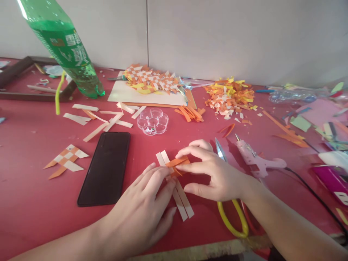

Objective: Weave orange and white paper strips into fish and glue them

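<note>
Two pale paper strips [182, 199] lie side by side on the red table, slanting down to the right. Orange strips [178, 164] cross them near their middle. My left hand [149, 201] rests at the crossing from the left, its fingers pressed together on the strips and partly covering them. From the right, my right hand [210, 170] reaches over with its fingers apart, the fingertips touching the orange strips. Left of the phone lies a finished woven orange and white paper fish [67, 159]. How the strips interlace under my fingers is hidden.
Around the hands are a black phone [104, 168], yellow-handled scissors [233, 221], a pink glue gun [258, 159] with a cord, and a clear flower-shaped tray [152, 122]. Farther back are a green bottle [67, 50], loose orange strips [190, 113], paper scraps [230, 96] and woven fish [154, 79].
</note>
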A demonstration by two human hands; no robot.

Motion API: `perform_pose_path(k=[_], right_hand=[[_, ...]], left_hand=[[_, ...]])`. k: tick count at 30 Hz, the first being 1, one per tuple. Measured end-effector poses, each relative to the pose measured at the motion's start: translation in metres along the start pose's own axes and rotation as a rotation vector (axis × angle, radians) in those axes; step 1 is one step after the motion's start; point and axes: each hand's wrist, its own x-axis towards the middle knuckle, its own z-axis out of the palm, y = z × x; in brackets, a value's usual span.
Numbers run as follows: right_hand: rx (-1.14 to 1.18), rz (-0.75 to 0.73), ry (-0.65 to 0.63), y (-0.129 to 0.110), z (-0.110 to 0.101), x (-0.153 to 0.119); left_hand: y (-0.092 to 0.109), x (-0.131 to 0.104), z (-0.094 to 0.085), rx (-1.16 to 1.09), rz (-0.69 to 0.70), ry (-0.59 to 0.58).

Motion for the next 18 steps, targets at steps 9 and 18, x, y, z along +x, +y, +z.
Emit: perform_pose_path(k=[9, 18], right_hand=[[-0.112, -0.024, 0.092, -0.003, 0.004, 0.003], [-0.16, 0.022, 0.286, -0.001, 0.016, 0.012]], left_hand=[[-0.002, -0.001, 0.001, 0.044, 0.036, -0.011], [-0.004, -0.002, 0.002, 0.089, 0.078, -0.03]])
